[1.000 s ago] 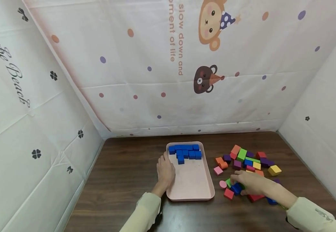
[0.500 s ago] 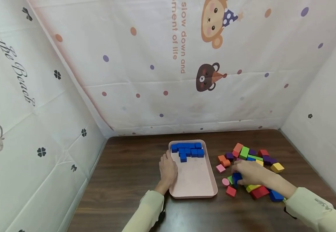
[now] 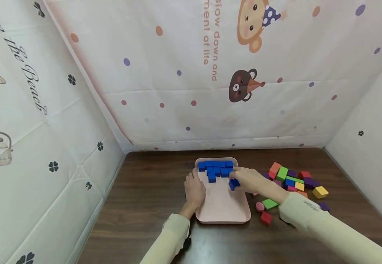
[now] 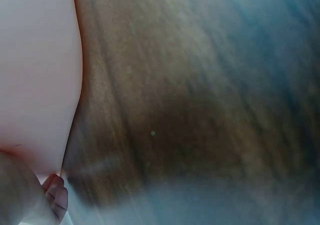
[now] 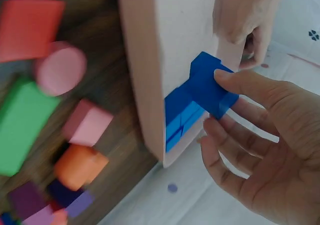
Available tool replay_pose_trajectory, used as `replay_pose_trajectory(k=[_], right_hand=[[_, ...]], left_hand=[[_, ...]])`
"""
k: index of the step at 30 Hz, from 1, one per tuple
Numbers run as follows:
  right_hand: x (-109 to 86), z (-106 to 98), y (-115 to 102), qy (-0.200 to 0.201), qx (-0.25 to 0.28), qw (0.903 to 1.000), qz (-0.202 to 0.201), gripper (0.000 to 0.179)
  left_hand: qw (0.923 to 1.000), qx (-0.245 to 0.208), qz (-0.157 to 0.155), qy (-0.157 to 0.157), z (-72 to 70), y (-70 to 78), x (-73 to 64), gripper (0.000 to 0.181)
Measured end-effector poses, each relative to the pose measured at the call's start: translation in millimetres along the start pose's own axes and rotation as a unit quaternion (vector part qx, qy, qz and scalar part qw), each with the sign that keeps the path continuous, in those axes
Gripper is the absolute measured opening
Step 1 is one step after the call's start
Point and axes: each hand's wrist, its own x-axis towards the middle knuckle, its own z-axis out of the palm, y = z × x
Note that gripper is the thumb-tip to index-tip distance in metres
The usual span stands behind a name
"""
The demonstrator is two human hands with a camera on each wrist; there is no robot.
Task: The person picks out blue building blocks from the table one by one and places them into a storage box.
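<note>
A blue block (image 3: 233, 184) is pinched between the thumb and fingers of my right hand (image 3: 248, 179), over the right part of a pale pink tray (image 3: 223, 205). The right wrist view shows this block (image 5: 212, 87) at the thumb tip, overlapping other blue blocks. Those blue blocks (image 3: 215, 164) lie packed together at the tray's far end. My left hand (image 3: 195, 190) grips the tray's left rim. In the left wrist view its fingers (image 4: 57, 200) curl at the tray's edge, and much of the hand is out of sight.
Right of the tray lies a loose pile of coloured blocks, with a green block (image 3: 270, 204), a red block (image 3: 266, 218), a pink cylinder (image 3: 259, 206) and a yellow block (image 3: 320, 192). My right forearm hides part of it. Printed cloth walls (image 3: 164, 121) enclose the brown table (image 3: 151, 190).
My right hand has picked a blue block from the pile and carried it left over the tray. My left hand stays at the tray's left rim. The head view has shifted slightly.
</note>
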Motion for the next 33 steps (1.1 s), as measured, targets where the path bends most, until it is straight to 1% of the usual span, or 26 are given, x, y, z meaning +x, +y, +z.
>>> replay_pose_trajectory(k=[2, 4, 7, 10, 12, 14, 17, 19, 21, 23, 25, 28, 31, 33], right_hand=[[16.5, 4, -3, -0.006, 0.008, 0.9999, -0.005, 0.035], [29.3, 9, -5, -0.004, 0.003, 0.9999, -0.012, 0.034], [43.0, 14, -6, 0.003, -0.027, 0.9994, -0.022, 0.032], [53.0, 19, -6, 0.006, -0.039, 0.999, -0.022, 0.03], [57.8, 22, -5, 0.003, -0.035, 0.9992, -0.018, 0.028], [60.6, 25, -5, -0.003, -0.018, 0.9998, -0.01, 0.026], [61.2, 32, -2, -0.002, -0.01, 0.9999, -0.008, 0.023], [60.3, 35, 1, 0.005, -0.015, 0.9999, -0.005, 0.021], [59.3, 34, 6, 0.015, -0.033, 0.9993, -0.004, 0.021], [57.6, 29, 15, 0.025, -0.043, 0.9987, 0.005, 0.02], [54.3, 18, 29, 0.026, -0.036, 0.9987, 0.027, 0.021], [42.3, -3, 60, 0.029, -0.016, 0.9976, 0.061, 0.023], [22.9, -19, 96, 0.017, -0.015, 0.9958, 0.089, 0.023], [8.4, -26, 117, -0.013, -0.022, 0.9942, 0.104, 0.024]], left_hand=[[1.0, 0.0, 0.0, -0.003, 0.5, 0.9, 1.2, 0.052], [0.9999, 0.002, 0.005, -0.009, 1.5, 2.3, 2.0, 0.052], [0.9997, 0.01, 0.012, -0.018, 3.2, 4.3, 2.9, 0.051], [0.9996, 0.019, 0.015, -0.011, 3.5, 5.8, 4.5, 0.051], [0.9996, 0.021, 0.018, -0.004, 2.9, 6.8, 5.2, 0.051], [0.9996, 0.02, 0.021, -0.003, 2.5, 7.9, 4.9, 0.05], [0.9996, 0.014, 0.023, -0.013, 2.4, 9.2, 3.3, 0.051], [0.9995, 0.01, 0.024, -0.018, 3.4, 9.7, 2.2, 0.051], [0.9995, 0.006, 0.023, -0.022, 3.6, 9.9, 1.3, 0.051], [0.9996, 0.003, 0.021, -0.017, 3.6, 9.5, 0.9, 0.051], [0.9998, 0.001, 0.02, -0.009, 2.7, 8.3, 0.9, 0.05], [0.9998, -0.005, 0.017, 0.0, 1.4, 4.9, 1.6, 0.05], [0.9997, -0.017, 0.015, 0.004, -0.4, 0.4, 2.9, 0.05], [0.9996, -0.026, 0.009, 0.004, -1.5, -3.1, 3.3, 0.051]])
